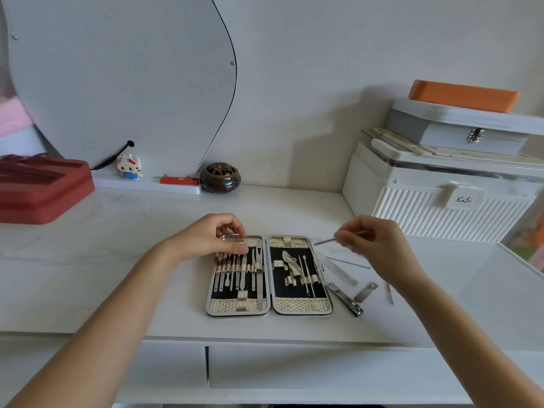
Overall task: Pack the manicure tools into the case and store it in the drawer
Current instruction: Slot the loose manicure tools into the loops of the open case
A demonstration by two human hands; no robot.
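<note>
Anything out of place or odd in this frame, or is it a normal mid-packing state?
Nothing looks damaged or spilled. Several tools still lie loose on the table right of the open case: a nail clipper, a flat file and a few thin pieces. The right hand pinches one slim tool.
</note>
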